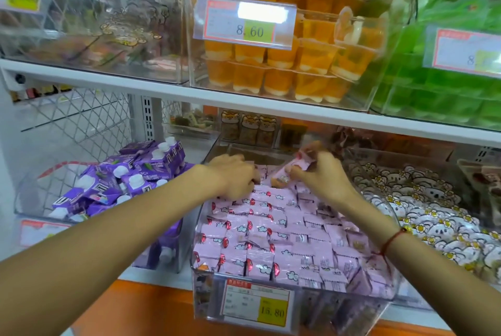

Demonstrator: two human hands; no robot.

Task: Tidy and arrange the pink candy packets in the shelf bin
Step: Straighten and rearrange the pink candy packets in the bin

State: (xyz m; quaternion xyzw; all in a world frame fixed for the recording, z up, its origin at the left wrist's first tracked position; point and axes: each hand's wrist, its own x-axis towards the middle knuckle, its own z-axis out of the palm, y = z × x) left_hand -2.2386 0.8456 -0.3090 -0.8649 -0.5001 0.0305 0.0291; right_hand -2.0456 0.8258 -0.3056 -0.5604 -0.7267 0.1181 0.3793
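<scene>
A clear plastic shelf bin (206, 306) holds several pink candy packets (271, 238) lying in overlapping rows. My left hand (233, 175) reaches to the back left of the bin, its fingers curled down among the packets there; what they hold is hidden. My right hand (320, 175) is raised over the back of the bin and pinches a pink packet (287, 174) lifted clear of the pile. A red string bracelet circles my right wrist.
A bin of purple cartons (119, 183) stands to the left, a bin of white bear-print packets (423, 211) to the right. The shelf above (162, 88) carries orange jelly cups (292, 64) and green packs (444, 83). A yellow price tag (257, 306) fronts the bin.
</scene>
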